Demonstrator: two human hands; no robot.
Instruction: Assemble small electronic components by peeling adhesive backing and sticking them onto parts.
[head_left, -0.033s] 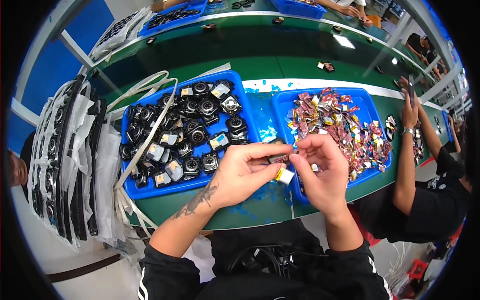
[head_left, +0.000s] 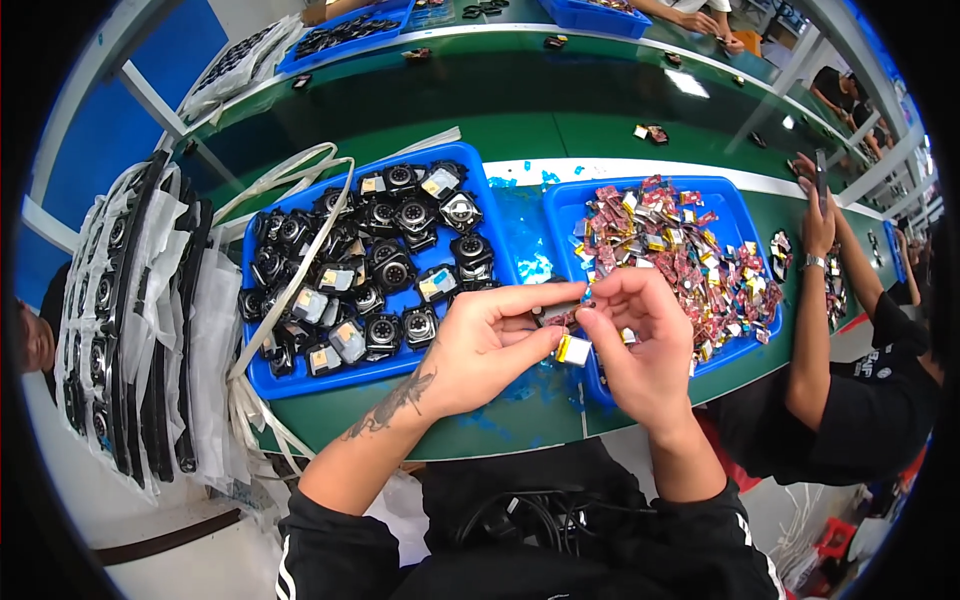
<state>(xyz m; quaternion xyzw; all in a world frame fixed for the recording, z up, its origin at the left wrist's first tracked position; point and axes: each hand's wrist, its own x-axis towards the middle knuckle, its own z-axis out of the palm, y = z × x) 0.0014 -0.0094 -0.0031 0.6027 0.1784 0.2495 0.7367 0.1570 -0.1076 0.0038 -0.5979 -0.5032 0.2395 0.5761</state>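
My left hand [head_left: 490, 345] grips a small reddish circuit board [head_left: 560, 317] between thumb and fingers. From the board hangs a small silver battery with a yellow end [head_left: 573, 350]. My right hand [head_left: 645, 340] meets it fingertip to fingertip, thumb and index pinched at a tiny blue piece [head_left: 587, 296], which looks like a bit of film. The fingers partly hide the board. Behind my left hand stands a blue tray [head_left: 262, 378] of black watch cases [head_left: 390, 265]. Beside my right hand is a second blue tray [head_left: 735, 192] heaped with red circuit boards and batteries [head_left: 690, 260].
Blue scraps [head_left: 530, 265] litter the green bench between the trays. A pale strap [head_left: 310, 270] crosses the left tray. Stacked black trays with white sheets [head_left: 130, 320] stand at the left. A green conveyor [head_left: 480, 110] carries scattered parts. A co-worker [head_left: 850, 380] sits at the right.
The battery has swung slightly and shows more of its flat side. My right fingertips have shifted a little; both hands stay in place.
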